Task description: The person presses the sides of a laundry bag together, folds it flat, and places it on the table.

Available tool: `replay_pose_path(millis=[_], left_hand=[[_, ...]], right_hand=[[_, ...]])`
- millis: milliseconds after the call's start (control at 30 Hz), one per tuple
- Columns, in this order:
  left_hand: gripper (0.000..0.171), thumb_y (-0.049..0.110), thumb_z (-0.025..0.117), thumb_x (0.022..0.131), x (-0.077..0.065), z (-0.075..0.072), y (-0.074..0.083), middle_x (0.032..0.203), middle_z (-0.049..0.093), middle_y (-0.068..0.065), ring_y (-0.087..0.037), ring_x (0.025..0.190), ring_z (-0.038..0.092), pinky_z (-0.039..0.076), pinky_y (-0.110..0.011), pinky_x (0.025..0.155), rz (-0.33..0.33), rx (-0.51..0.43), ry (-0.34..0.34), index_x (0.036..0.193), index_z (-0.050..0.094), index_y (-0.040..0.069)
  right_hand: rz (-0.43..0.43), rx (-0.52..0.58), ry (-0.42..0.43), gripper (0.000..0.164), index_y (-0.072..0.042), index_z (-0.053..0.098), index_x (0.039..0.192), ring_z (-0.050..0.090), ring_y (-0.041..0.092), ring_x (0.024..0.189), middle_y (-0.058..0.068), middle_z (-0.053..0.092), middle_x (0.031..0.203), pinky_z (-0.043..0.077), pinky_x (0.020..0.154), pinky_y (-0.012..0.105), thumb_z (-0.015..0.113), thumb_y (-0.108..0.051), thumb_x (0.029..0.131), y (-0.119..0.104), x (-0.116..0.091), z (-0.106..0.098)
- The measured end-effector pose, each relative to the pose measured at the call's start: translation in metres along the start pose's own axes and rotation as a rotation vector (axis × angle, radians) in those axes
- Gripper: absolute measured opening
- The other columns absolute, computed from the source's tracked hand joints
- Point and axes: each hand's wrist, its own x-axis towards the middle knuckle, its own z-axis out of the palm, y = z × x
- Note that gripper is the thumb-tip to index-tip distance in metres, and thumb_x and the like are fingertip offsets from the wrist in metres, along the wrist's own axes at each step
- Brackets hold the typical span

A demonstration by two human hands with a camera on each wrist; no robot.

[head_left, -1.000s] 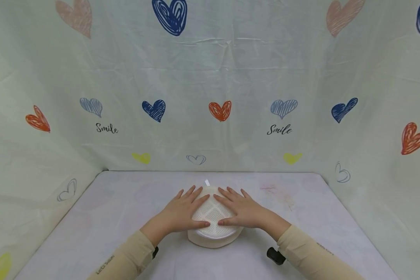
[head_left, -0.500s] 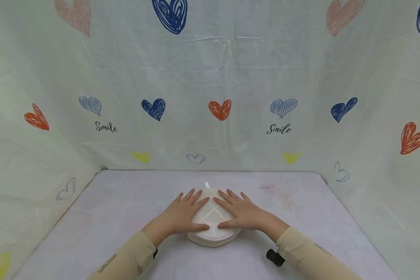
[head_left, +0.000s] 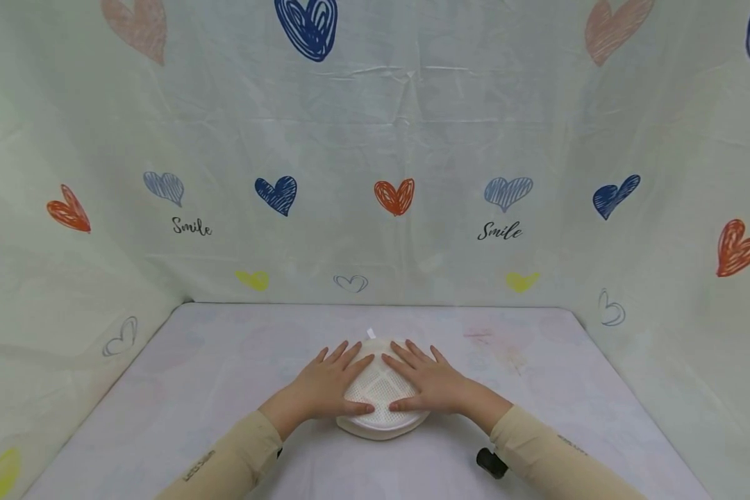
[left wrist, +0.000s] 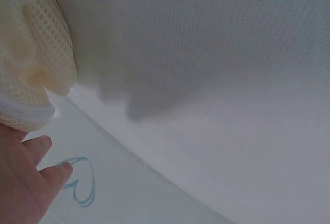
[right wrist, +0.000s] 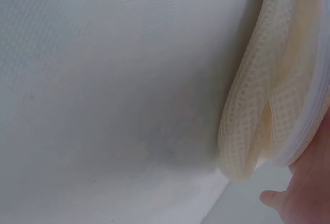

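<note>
A rounded cream mesh laundry bag (head_left: 380, 392) lies on the table in the middle of the head view, its small white tag (head_left: 371, 333) pointing away from me. My left hand (head_left: 327, 387) presses on its left side with fingers spread and straight. On the other side my right hand (head_left: 436, 387) mirrors it, the two thumbs pointing at each other across the mesh. In the left wrist view the bag (left wrist: 33, 53) bulges beside the fingers (left wrist: 56, 175), with a white band along its lower edge. The right wrist view shows folded mesh (right wrist: 252, 105) and a white zip-like band (right wrist: 308, 100).
The pale table (head_left: 225, 361) bears a faint reddish stain (head_left: 478, 334) at the back right. A white curtain (head_left: 325, 139) printed with hearts stands behind and on both sides. A black cylinder (head_left: 492, 463) sits under the right cuff.
Both hands have sunk slightly and come a little towards me, still on the bag. The bag looks somewhat flatter than a second ago.
</note>
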Motion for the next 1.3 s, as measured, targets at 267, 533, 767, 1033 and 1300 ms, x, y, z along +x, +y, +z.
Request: replay_pose_path(millis=[267,533,767,1033,1300], left_hand=[[0.093,0.077,0.049,0.083,0.002,0.001,0.002,0.158,0.027,-0.013,-0.036,0.144,0.023,0.024,-0.057,0.111,-0.007,0.006,-0.047,0.153,0.033,0.018],[0.093,0.075,0.051,0.084,0.002,0.000,0.003,0.158,0.026,-0.015,-0.037,0.144,0.023,0.024,-0.057,0.111,-0.012,-0.023,-0.075,0.153,0.033,0.016],[0.094,0.073,0.053,0.084,0.004,0.008,0.001,0.158,0.023,-0.017,-0.038,0.144,0.021,0.025,-0.057,0.111,-0.024,-0.075,-0.108,0.154,0.030,0.014],[0.096,0.073,0.053,0.084,0.007,0.018,0.000,0.159,0.021,-0.017,-0.039,0.145,0.018,0.025,-0.059,0.110,-0.025,-0.080,-0.118,0.155,0.028,0.013],[0.096,0.073,0.053,0.084,0.006,0.020,0.001,0.160,0.019,-0.016,-0.039,0.145,0.017,0.024,-0.059,0.110,-0.036,-0.083,-0.142,0.155,0.027,0.014]], right_hand=[[-0.002,-0.003,-0.019,0.092,-0.020,0.020,0.157,0.007,0.035,0.147,0.006,0.010,0.163,0.013,0.110,0.066,0.046,-0.073,0.087,-0.001,0.001,0.004],[0.010,0.009,-0.024,0.091,-0.021,0.020,0.157,0.008,0.034,0.147,0.005,0.012,0.163,0.015,0.109,0.066,0.047,-0.072,0.087,0.000,0.004,0.010],[0.015,0.024,-0.032,0.091,-0.020,0.021,0.157,0.008,0.035,0.147,0.005,0.013,0.163,0.017,0.107,0.068,0.046,-0.073,0.087,0.000,0.007,0.015],[0.018,-0.043,-0.036,0.092,-0.021,0.019,0.157,0.010,0.035,0.147,0.005,0.012,0.163,0.018,0.106,0.070,0.040,-0.076,0.087,0.000,0.008,0.020],[0.018,-0.059,-0.045,0.091,-0.020,0.019,0.157,0.010,0.034,0.147,0.006,0.011,0.163,0.018,0.105,0.071,0.040,-0.076,0.088,-0.003,0.008,0.022]])
